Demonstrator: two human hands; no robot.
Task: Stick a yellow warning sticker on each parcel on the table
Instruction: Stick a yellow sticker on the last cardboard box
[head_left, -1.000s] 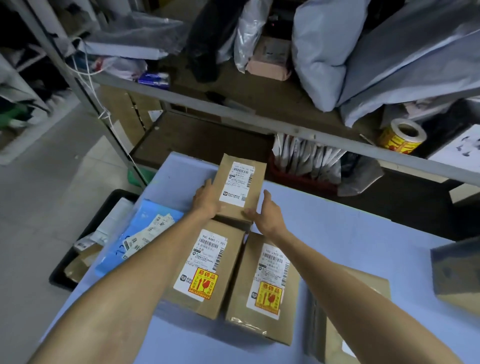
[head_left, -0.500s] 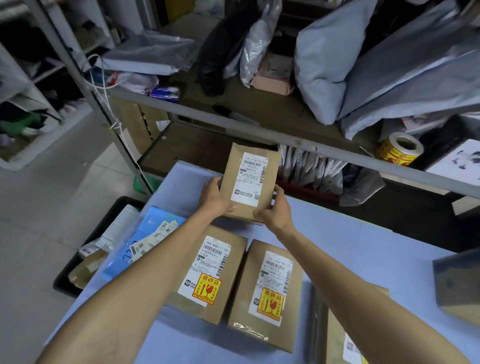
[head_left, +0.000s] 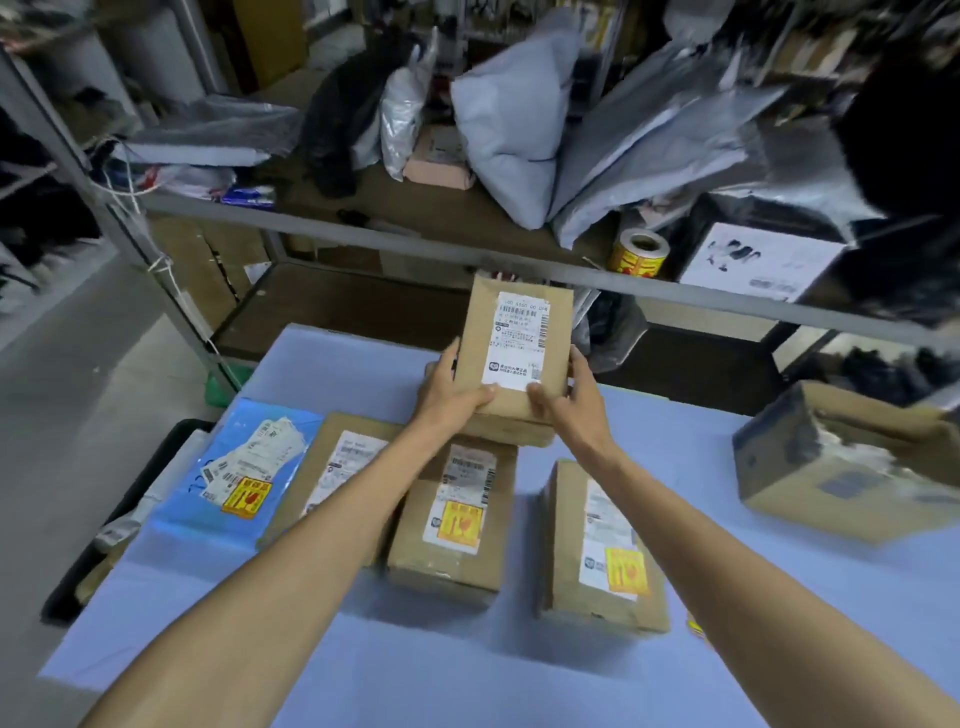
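I hold a small brown parcel (head_left: 511, 322) with a white shipping label tilted up above the far side of the blue table (head_left: 363, 665). My left hand (head_left: 449, 395) grips its lower left edge and my right hand (head_left: 569, 400) grips its lower right edge. No yellow sticker shows on its face. Below it lie three brown parcels: one (head_left: 337, 467) partly under my left forearm, one (head_left: 457, 525) and one (head_left: 608, 551) each with a yellow sticker. A blue mailer (head_left: 239, 467) with a yellow sticker lies at the left.
A roll of yellow stickers (head_left: 638, 253) stands on the metal shelf (head_left: 415, 244) behind the table, among grey mailer bags (head_left: 514, 130). A taped cardboard box (head_left: 852, 462) sits at the table's right. A black bin (head_left: 104, 519) stands on the floor at the left.
Both hands have lifted the small brown parcel off the table and tilted it up toward the shelf. The view has shifted, showing more parcels and the box at the right.
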